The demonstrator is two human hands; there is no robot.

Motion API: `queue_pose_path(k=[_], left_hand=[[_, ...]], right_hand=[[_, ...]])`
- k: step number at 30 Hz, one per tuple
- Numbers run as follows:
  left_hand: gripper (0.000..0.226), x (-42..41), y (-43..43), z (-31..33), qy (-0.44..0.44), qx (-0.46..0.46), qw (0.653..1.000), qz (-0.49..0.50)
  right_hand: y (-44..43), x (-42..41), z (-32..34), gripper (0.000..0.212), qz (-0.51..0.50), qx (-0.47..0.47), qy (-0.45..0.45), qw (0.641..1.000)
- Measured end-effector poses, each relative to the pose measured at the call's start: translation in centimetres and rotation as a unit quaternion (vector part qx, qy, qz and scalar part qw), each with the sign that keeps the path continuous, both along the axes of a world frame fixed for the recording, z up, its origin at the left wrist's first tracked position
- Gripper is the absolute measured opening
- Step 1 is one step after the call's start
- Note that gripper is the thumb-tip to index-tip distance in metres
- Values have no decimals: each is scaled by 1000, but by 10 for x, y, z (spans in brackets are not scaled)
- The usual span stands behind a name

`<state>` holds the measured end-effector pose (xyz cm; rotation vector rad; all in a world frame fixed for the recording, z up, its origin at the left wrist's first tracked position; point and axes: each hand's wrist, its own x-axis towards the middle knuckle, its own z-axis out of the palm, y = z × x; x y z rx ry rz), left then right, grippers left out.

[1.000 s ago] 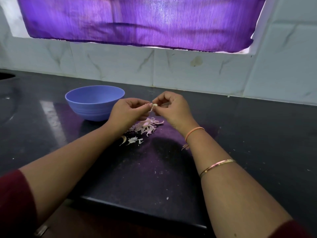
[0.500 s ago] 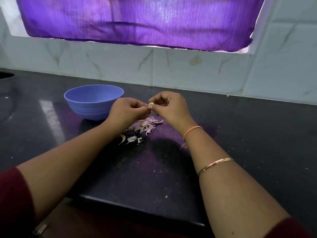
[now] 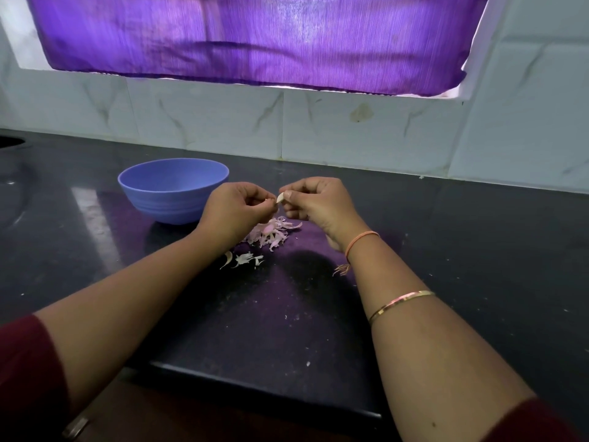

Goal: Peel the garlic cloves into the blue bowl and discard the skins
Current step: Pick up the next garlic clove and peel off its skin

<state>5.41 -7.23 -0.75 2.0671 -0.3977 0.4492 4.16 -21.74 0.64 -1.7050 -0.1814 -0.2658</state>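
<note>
Garlic clove [image 3: 280,198] in right hand [image 3: 318,205], left hand [image 3: 237,213] — blue bowl [image 3: 159,200] near.

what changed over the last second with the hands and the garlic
Barely anything: the left hand and right hand eased slightly apart, so more of the garlic clove shows between their pinching fingertips. The blue bowl and skin pile stayed put.
</note>
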Motion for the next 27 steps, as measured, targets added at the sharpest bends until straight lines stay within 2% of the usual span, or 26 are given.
queue_pose_path(k=[8,20,27], left_hand=[[10,2,0,0,-27,19,999,23],[10,-1,1,2,-20,22,1000,5],[6,-1,0,3,19,-54,998,-24]], right_hand=[[0,0,-1,13,31,-16,21,999],[-3,-1,-2,17,54,49,52,996],[0,0,-3,25,25,1,6,1000]])
